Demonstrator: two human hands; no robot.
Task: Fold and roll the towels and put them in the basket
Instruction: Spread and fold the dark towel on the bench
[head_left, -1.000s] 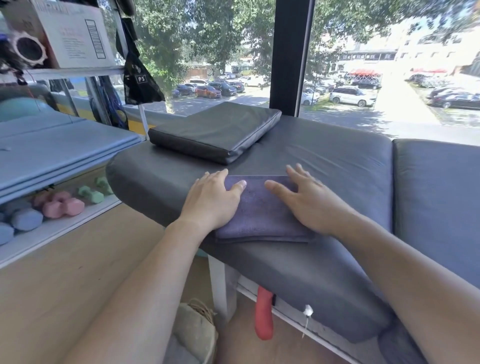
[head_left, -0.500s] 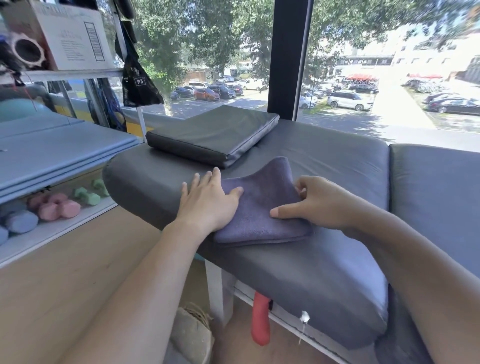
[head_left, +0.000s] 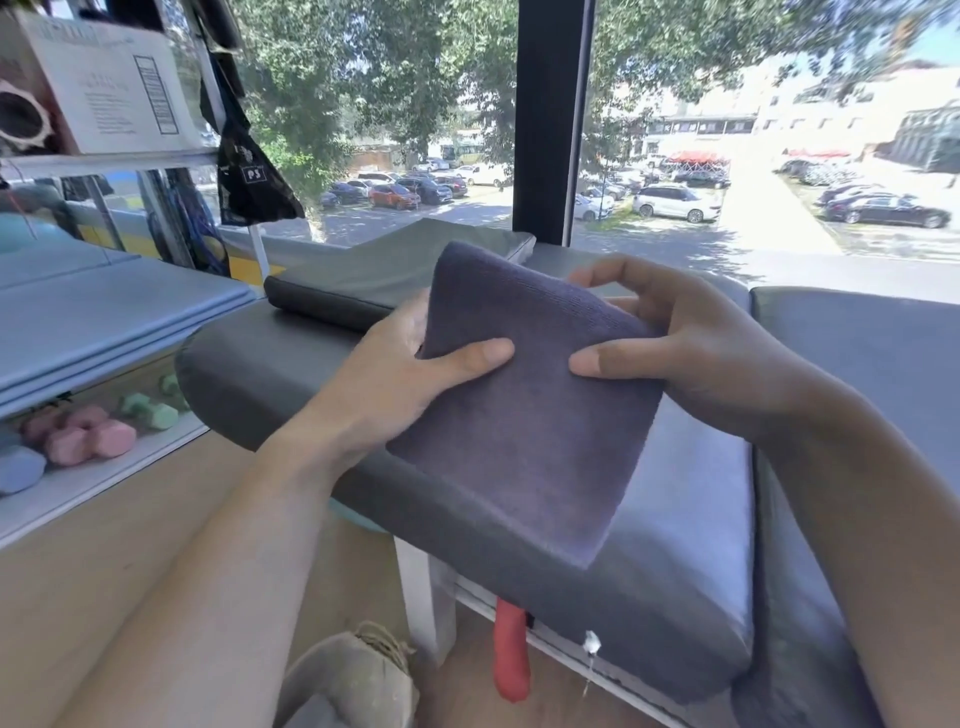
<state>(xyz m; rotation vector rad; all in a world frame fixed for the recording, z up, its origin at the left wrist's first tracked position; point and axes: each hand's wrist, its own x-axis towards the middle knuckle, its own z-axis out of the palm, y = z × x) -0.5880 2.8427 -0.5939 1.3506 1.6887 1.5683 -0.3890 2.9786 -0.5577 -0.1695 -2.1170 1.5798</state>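
Fingers (head_left: 613, 270) of the right hand (head_left: 691, 353) curl over the far side of the folded purple towel (head_left: 524, 415) while its thumb presses the near face; the left hand (head_left: 395, 379) pinches the opposite edge the same way, thumb in front, fingers hidden behind the cloth. Both hands are clamped on the towel, which hangs upright between them, its lower corner drooping just above the grey padded worktop (head_left: 691, 499). Nearest the camera, low in view by the floor, a pale woven shape (head_left: 353, 680) is probably the basket, though only part of it shows.

By my judgement the folding looks finished and the rolling is the step in hand. The next move calls for turning one edge inward and winding it tightly, keeping the layers aligned, before lowering the roll to the basket. Farther back lies a dark cushion (head_left: 384, 280), then the window.
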